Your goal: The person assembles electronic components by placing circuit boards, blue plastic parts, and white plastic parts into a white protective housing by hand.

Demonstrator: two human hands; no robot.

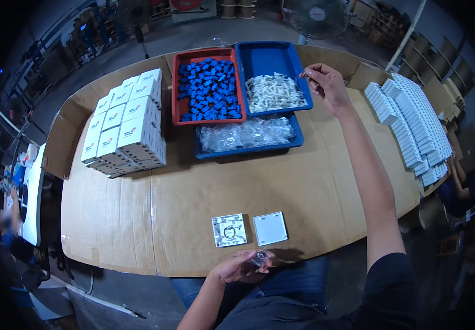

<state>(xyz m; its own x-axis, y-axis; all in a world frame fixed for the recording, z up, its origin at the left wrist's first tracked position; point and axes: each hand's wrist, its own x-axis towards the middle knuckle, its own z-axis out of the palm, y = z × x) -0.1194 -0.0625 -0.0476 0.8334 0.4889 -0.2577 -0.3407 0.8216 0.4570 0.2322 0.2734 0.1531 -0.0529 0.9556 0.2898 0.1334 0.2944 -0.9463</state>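
From here I look down on a table (pixel 193 192), with the red tray (pixel 210 122) near its far edge, and I measure everything from that. The white boxes (pixel 114 118) are piled left of it and the white stack (pixel 413 121) lies well to its right; both sit aside, I'd judge, to leave the middle free for handwork. One blue tray (pixel 265 58) adjoins it on the right and a lower tray (pixel 248 152) sits nearer me, likely grouped so that each kind of part is within one reach: blue parts (pixel 207 88), white pegs (pixel 273 92) and clear wrapping-like pieces.

My right arm runs long and nearly straight, putting the right hand (pixel 328 88) beyond the blue tray, right of the red one. My left hand (pixel 243 265) is low at the table's front edge, well nearer me than the red tray, palm cupped upward.

Between that hand and the red tray lie a patterned plate (pixel 230 230) and a plain plate (pixel 270 227), side by side.

The left fingers curl around a clear piece (pixel 260 257), apparently steadying it. The right thumb and fingertips nearly meet, pinching a small bit (pixel 303 73) I can't identify.
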